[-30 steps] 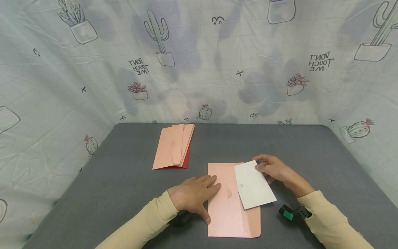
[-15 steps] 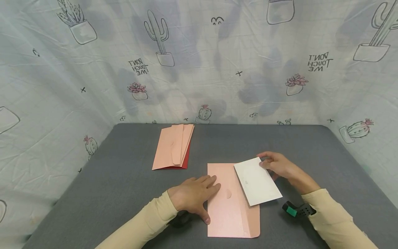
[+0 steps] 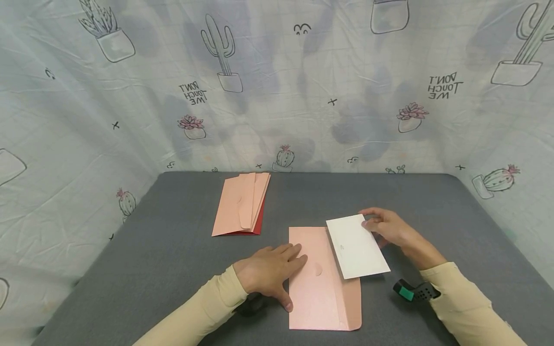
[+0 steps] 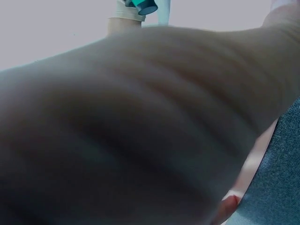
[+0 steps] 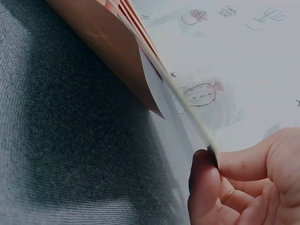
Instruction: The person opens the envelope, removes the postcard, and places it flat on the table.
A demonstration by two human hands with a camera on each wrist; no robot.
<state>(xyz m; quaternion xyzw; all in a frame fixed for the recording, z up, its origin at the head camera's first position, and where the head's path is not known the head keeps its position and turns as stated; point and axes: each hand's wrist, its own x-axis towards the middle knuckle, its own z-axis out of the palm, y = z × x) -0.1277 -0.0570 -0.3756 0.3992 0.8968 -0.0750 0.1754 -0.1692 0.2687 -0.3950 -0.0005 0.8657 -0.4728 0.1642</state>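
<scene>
In the head view, a pink envelope [image 3: 313, 302] lies on the grey table, its flap [image 3: 351, 300] opened out to the right. My left hand [image 3: 270, 270] rests on the envelope's left edge with fingers spread and thumb apart. Between thumb and fingers, my right hand [image 3: 389, 229] pinches the upper right corner of a white card [image 3: 357, 250], which has a small faint mark. The card is tilted and overlaps the flap's upper part. The right wrist view shows the card [image 5: 190, 115] nearly edge-on in the pinch, the flap [image 5: 112, 56] beyond it. My palm fills most of the left wrist view.
Several more pink envelopes [image 3: 233, 204] lie fanned in a stack at the back left, with a red piece [image 3: 260, 223] showing underneath. A cactus-print cloth [image 3: 277, 86] hangs behind and at the sides of the table. A black strap with a green part [image 3: 407, 292] sits at my right wrist.
My right hand has moved up and slightly right with the white card, uncovering more of the flap. The left hand and the envelope have stayed put.
</scene>
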